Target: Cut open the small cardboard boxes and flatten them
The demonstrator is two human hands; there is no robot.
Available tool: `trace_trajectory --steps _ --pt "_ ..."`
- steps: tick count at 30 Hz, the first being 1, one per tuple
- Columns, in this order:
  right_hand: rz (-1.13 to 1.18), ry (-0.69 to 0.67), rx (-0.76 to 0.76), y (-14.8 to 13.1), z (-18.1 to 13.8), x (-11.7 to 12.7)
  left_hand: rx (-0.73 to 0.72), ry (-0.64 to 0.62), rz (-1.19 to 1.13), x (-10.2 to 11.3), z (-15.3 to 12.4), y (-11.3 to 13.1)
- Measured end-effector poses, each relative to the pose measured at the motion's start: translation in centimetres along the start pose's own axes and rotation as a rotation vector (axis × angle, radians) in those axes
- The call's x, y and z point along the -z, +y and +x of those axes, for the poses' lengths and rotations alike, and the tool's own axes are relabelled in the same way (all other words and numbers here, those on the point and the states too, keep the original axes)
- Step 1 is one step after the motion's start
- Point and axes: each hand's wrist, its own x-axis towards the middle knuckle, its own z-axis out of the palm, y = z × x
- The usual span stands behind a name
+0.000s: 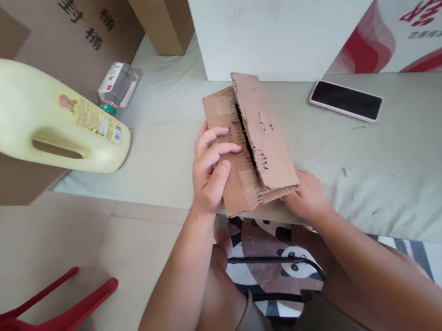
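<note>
A small brown cardboard box (273, 139) is tilted between my hands at the edge of the pale cloth-covered surface. One torn-edged flap stands partly lifted, with a dark gap along it, and strips of clear tape cling to the box. My left hand (211, 167) grips the box's left side, its fingers bent over the top face near the gap. At the lower right corner my right hand (306, 198) holds the box from the side and below. Most of the right hand's fingers are hidden behind the cardboard.
A phone (346, 101) lies right of the box, before a large white carton (267, 28). Leftward are a yellow jug (25, 108), a clear bottle (118, 86) and brown cartons (169, 18). Two red prongs (71, 308) rise at lower left; a panda-print mat (260, 238) lies below.
</note>
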Motion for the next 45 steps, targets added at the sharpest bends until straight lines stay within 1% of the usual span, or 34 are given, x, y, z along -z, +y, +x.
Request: trace_trajectory --steps 6,9,16,22,34,40,45 --pt "0.038 0.051 0.004 0.2 0.0 -0.4 0.012 0.003 -0.043 -0.1 -0.1 0.0" --pt "0.035 0.031 -0.005 0.5 0.0 -0.8 0.022 0.005 -0.026 -0.1 -0.1 0.2" --pt "-0.007 0.061 -0.017 0.7 0.0 -1.1 -0.002 0.028 0.002 -0.3 0.0 0.3" --pt "-0.055 0.036 -0.059 0.8 0.0 -1.4 -0.016 0.026 0.007 -0.2 0.1 0.5" --pt "-0.059 0.078 0.002 0.9 0.1 -1.5 -0.006 0.021 0.022 -0.1 0.1 0.5" --pt "-0.088 0.036 -0.035 0.7 0.1 -1.4 -0.031 0.034 -0.033 -0.2 0.2 0.3" --pt "-0.086 0.022 -0.035 0.7 0.1 -1.2 -0.029 0.021 -0.015 -0.2 0.2 0.3"
